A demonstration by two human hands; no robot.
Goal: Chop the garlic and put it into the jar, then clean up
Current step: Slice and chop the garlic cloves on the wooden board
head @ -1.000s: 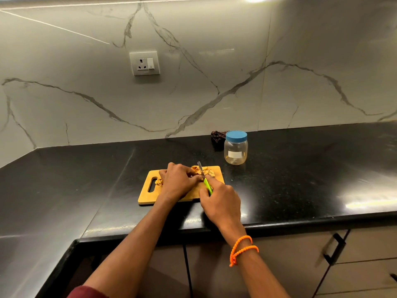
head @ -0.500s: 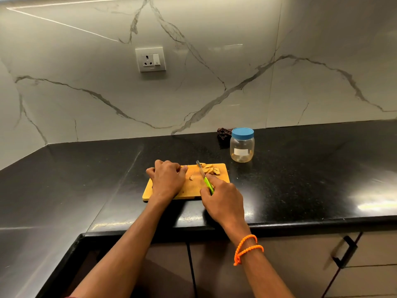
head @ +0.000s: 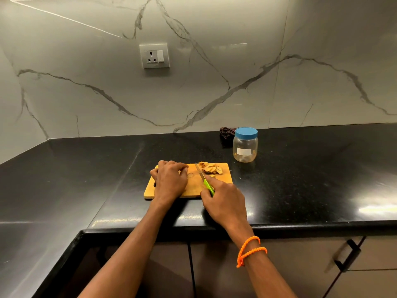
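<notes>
Two bare hands work over a flat rectangular wooden board near the front edge of the glossy black stone counter. The left hand rests knuckles-up on the board's left half with fingers curled; whether it holds anything I cannot tell. It now sits further left than a second ago, baring one thin slice. The right hand grips the knife by its green handle, the narrow blade angled toward the board's far edge. Garlic, in pale irregular slices, lies heaped at the board's far right corner. Behind it stands a clear round jar, its smooth blue lid on.
</notes>
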